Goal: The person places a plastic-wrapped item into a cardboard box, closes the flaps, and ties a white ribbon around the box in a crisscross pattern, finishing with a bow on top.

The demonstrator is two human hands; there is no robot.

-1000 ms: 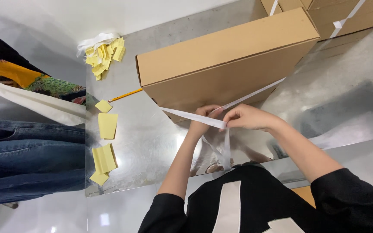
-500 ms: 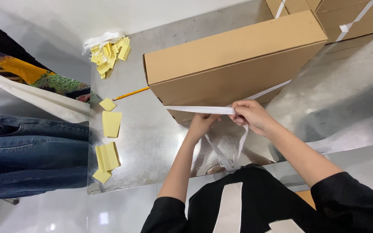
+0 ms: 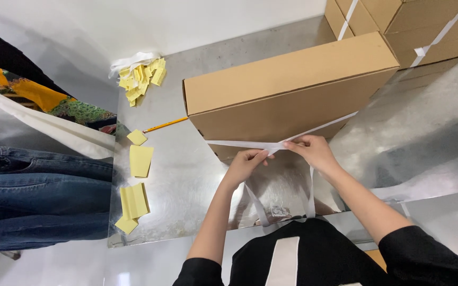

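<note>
Two bare hands meet at the near face of a flat brown cardboard box [image 3: 287, 90] that stands on a shiny sheet-metal tabletop [image 3: 186, 180]. The left hand [image 3: 246, 163] and the right hand [image 3: 314, 151] each pinch a white flat strap [image 3: 239, 144] that runs across the box front, fingers closed on it where its ends meet (two loose tails hang down toward the person's black top). Small yellow paper slips [image 3: 140, 160] lie scattered on the metal to the left, with a heap of them [image 3: 141, 78] farther back, and a yellow pencil [image 3: 165, 125] beside the box. More strapped cardboard boxes [image 3: 425, 26] sit behind. Folded blue jeans [image 3: 38, 196] lie past the table's left edge.
</note>
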